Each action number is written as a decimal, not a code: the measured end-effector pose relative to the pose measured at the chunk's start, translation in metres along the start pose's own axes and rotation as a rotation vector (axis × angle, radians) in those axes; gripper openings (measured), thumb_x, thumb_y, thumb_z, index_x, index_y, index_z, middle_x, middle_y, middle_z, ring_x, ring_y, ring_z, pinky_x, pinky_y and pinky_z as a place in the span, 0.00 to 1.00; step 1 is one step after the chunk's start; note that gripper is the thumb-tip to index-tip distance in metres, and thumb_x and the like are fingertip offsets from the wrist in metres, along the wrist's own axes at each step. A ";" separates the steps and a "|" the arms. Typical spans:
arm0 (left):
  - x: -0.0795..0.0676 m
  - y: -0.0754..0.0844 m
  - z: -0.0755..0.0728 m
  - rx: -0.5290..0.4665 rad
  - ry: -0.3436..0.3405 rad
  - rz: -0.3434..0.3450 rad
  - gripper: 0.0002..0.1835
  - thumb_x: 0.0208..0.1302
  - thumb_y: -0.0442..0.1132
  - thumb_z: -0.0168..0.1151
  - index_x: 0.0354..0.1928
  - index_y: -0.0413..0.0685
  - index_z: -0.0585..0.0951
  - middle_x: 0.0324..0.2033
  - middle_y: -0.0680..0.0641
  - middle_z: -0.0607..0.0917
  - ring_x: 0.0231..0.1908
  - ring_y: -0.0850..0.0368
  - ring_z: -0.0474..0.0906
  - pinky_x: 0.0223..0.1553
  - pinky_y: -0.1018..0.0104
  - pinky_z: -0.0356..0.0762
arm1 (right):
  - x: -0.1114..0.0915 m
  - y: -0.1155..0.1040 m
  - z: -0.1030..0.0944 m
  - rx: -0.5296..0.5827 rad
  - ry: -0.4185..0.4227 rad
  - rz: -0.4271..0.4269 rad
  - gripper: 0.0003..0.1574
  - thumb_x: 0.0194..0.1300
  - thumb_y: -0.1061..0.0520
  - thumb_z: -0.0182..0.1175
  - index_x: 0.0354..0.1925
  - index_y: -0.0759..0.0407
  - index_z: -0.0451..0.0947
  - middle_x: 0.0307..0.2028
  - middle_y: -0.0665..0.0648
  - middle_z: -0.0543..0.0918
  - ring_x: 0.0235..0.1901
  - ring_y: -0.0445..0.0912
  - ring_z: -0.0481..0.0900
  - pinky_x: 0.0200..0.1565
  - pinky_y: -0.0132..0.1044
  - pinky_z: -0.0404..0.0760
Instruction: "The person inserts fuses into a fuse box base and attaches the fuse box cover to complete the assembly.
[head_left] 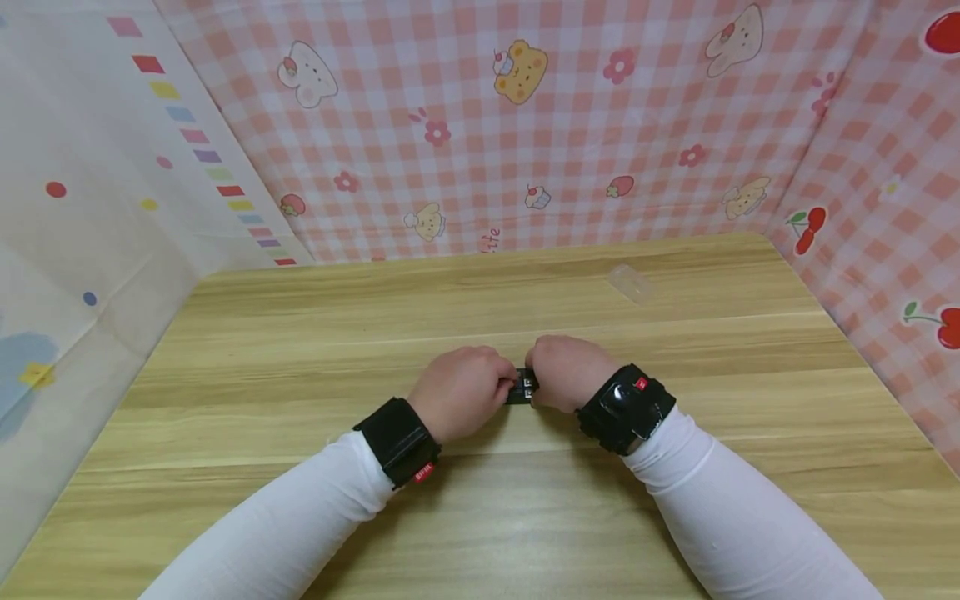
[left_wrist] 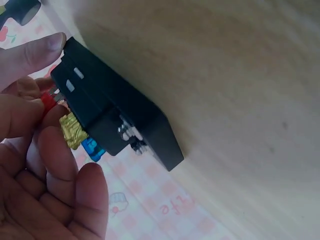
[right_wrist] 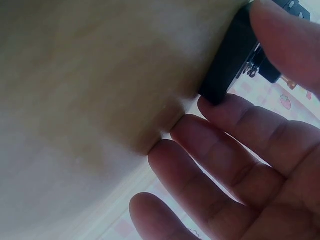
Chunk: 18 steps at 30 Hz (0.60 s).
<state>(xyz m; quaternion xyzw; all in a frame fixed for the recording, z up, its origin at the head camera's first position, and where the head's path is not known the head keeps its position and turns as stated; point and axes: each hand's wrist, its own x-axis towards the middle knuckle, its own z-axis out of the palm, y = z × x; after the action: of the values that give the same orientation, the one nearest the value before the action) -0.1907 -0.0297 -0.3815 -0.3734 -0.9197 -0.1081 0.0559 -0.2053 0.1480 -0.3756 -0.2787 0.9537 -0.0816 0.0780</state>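
Between the two hands in the head view is a small black fuse box. Its body has metal terminals at the end in the left wrist view. My left hand pinches a red blade fuse, whose metal prongs show beside the box. A yellow fuse and a blue fuse sit in a row next to it. At the other end, my right hand grips the box with thumb and index finger; its other fingers touch the tabletop.
A small clear plastic piece lies on the wooden table toward the back right. Pink checked cloth hangs behind and at the right, and pale patterned cloth at the left.
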 end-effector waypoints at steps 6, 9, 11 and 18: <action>0.002 0.002 0.002 0.022 -0.014 0.010 0.08 0.61 0.38 0.58 0.31 0.56 0.85 0.27 0.58 0.79 0.28 0.66 0.71 0.31 0.66 0.74 | 0.001 0.000 0.001 -0.011 0.002 -0.006 0.11 0.44 0.57 0.68 0.17 0.50 0.73 0.18 0.48 0.75 0.17 0.43 0.68 0.21 0.35 0.67; 0.001 0.004 0.003 0.039 -0.005 0.013 0.08 0.61 0.38 0.58 0.29 0.56 0.85 0.25 0.58 0.78 0.27 0.65 0.70 0.30 0.66 0.74 | 0.001 0.000 0.001 -0.014 0.008 -0.013 0.12 0.44 0.57 0.68 0.16 0.50 0.73 0.18 0.48 0.75 0.17 0.42 0.68 0.21 0.35 0.68; 0.002 0.004 0.004 0.051 0.001 0.009 0.08 0.60 0.38 0.58 0.27 0.56 0.84 0.24 0.58 0.77 0.26 0.65 0.69 0.29 0.65 0.73 | 0.000 0.000 0.001 -0.014 0.014 -0.018 0.12 0.44 0.57 0.68 0.16 0.50 0.73 0.17 0.48 0.75 0.17 0.42 0.68 0.21 0.35 0.68; 0.003 0.007 0.004 0.064 0.016 -0.001 0.10 0.60 0.37 0.57 0.23 0.58 0.82 0.20 0.59 0.74 0.22 0.66 0.68 0.24 0.65 0.70 | 0.000 0.000 0.003 -0.003 0.026 -0.016 0.13 0.44 0.57 0.68 0.15 0.50 0.72 0.17 0.48 0.74 0.17 0.43 0.68 0.21 0.35 0.68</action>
<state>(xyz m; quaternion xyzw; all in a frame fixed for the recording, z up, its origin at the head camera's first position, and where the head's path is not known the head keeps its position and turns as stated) -0.1879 -0.0218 -0.3840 -0.3703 -0.9222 -0.0819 0.0752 -0.2052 0.1478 -0.3789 -0.2855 0.9525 -0.0844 0.0645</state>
